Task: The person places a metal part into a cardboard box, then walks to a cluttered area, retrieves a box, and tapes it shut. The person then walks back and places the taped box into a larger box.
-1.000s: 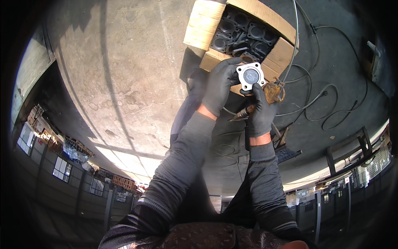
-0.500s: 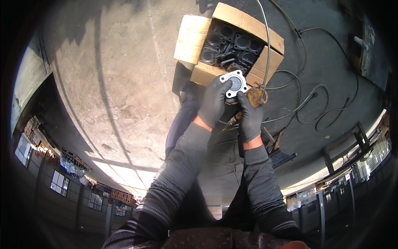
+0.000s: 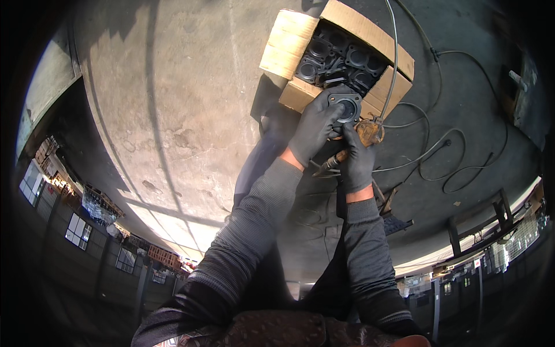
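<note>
A squarish metal flange [image 3: 352, 99] with corner holes and a round, recessed middle is held up in front of me. My left hand [image 3: 312, 130], in a dark grey glove, is closed around its left side, the thumb lying across the face. At its lower edge my gloved right hand [image 3: 358, 165] grips with the fingertips; the exact finger contact is partly hidden. Just beyond the flange stands an open cardboard box [image 3: 300, 96] holding several similar dark flanges [image 3: 358, 58]. Close to my right hand is a yellow-orange tool [image 3: 370, 132] with a metal tip, partly covered by the hand.
A grey cable [image 3: 394, 63] runs up from the tool past the box. More hoses [image 3: 457, 136] lie looped on the concrete floor [image 3: 191, 104] to the right. A dark metal frame [image 3: 480, 228] stands at the lower right.
The flange's face was bright and now looks dark, seen at another angle. Both hands still hold it. Box, tool and hands all sit farther right in the picture.
</note>
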Demonstrator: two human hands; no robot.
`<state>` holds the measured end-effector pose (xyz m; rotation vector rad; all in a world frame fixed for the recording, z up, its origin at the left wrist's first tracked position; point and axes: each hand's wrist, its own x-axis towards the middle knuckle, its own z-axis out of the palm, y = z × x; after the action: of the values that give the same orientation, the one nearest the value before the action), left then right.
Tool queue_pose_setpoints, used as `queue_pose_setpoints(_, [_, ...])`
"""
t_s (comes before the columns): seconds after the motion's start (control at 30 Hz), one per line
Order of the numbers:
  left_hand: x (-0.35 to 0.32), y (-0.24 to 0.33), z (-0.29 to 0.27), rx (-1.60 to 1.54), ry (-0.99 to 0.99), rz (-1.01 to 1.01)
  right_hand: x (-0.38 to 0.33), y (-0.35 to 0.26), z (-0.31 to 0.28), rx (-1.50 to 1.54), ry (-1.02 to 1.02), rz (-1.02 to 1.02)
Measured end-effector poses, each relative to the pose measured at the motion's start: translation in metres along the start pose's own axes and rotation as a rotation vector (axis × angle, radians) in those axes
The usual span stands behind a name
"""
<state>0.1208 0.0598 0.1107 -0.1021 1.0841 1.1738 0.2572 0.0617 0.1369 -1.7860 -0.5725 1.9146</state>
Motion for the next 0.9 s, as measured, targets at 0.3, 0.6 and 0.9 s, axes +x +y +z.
queue_pose_setpoints(0.3, [0.000,-0.009,0.005,-0.093,0.119,0.084,-0.008,0.006,0.012,-0.239,0.080,-0.091])
queue_pose_setpoints(0.6, [-0.002,-0.010,0.007,0.103,0.287,0.250,-0.020,0.018,0.040,-0.175,0.242,-0.075])
queue_pose_setpoints(0.9, [-0.006,-0.001,-0.003,0.348,0.277,0.255,-0.027,0.014,0.054,-0.031,0.268,-0.114])
